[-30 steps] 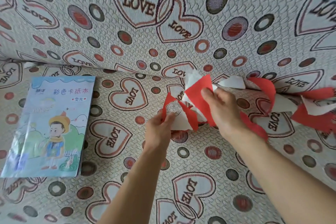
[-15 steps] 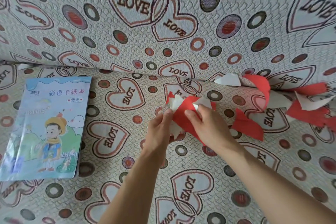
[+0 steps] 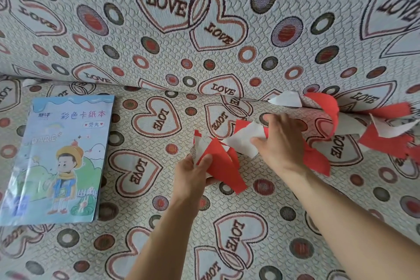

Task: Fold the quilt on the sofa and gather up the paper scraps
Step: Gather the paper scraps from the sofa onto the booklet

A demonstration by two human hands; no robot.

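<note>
We are in the scrap-gathering part of the job; no quilt shows in this view, only the sofa [image 3: 250, 223] under its patterned cover. Our left hand [image 3: 193, 173] has its grip closed around a bunch of red and white scraps [image 3: 218, 161], thumb pinching them from the front, just left of the seat's middle. Our right hand [image 3: 281, 143] lies over a white scrap [image 3: 241, 141] just to the right of that bunch, thumb on the paper and fingers loosely curved; we cannot tell whether it has actually pinched the piece or is only pressing it down.

To do this well, we would slide each new piece flat into the left hand's bunch rather than crumpling it, keeping the left grip firm so the thin pieces don't fan out and drop. Then we would work rightward: a loose pile of scraps [image 3: 375, 129] lies along the far right, against the crease where seat meets backrest, and some pieces may be tucked into that crease, so we should sweep a finger along it.

The cover repeats the word "LOVE" inside hearts. On the near left lies a paper pad [image 3: 61, 157], its cover titled "彩色卡纸本", with a cartoon child; the smaller print is too blurred to read.
</note>
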